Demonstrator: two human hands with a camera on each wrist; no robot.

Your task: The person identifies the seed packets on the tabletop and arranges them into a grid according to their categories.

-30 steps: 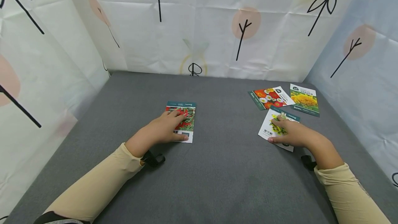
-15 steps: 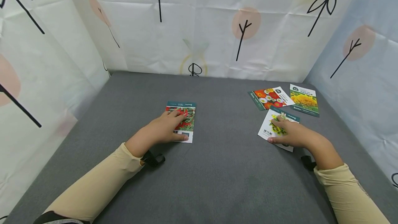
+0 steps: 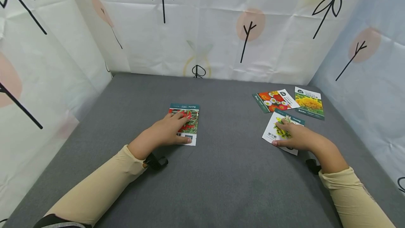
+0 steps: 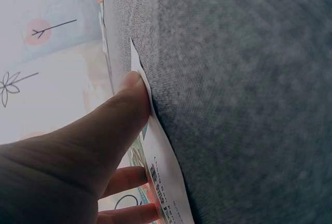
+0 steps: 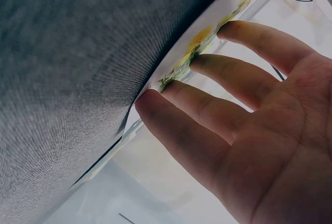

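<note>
On the left of the grey table lies a seed packet with red chili peppers (image 3: 193, 126). My left hand (image 3: 165, 130) rests on it with fingers spread, hiding its left part. In the left wrist view, the thumb presses the white end of this pepper packet (image 4: 162, 164), whose edge curls slightly. Over on the right, my right hand (image 3: 296, 135) touches a white seed packet with yellow blossoms (image 3: 269, 129). Seen from the right wrist, the fingertips of this hand (image 5: 254, 115) meet the face of the yellow-blossom packet (image 5: 199, 40), fingers nearly straight.
Behind the right hand lie a seed packet with red, orange and white flowers (image 3: 276, 100) and another with yellow flowers (image 3: 309, 103), their edges close together. Printed white cloth walls (image 3: 215, 52) stand along the back and both sides of the grey table (image 3: 221, 185).
</note>
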